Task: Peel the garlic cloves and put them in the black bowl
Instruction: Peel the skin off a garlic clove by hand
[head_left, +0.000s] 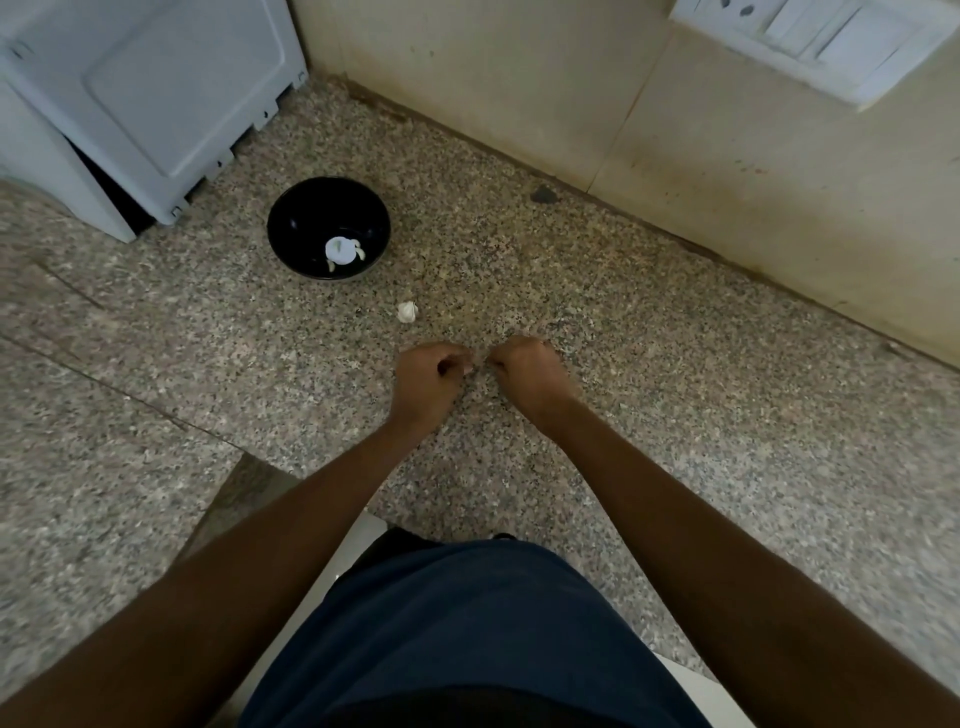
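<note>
The black bowl (306, 208) stands on the speckled stone counter (701, 395), to the back left of my hands. A few pale peeled garlic cloves (344, 252) lie in its bottom. One white garlic piece (408, 312) lies on the counter between the bowl and my hands. My left hand (428, 374) and my right hand (530, 371) are curled, fingertips almost meeting. Between them they pinch a small garlic clove (471, 368); only a pale speck of it shows.
A white appliance (156, 104) stands at the back left, close behind the bowl. A tiled wall (519, 78) runs along the counter's back edge, with a white switch board (810, 41) at the top right. A dark spot (543, 195) marks the counter near the wall.
</note>
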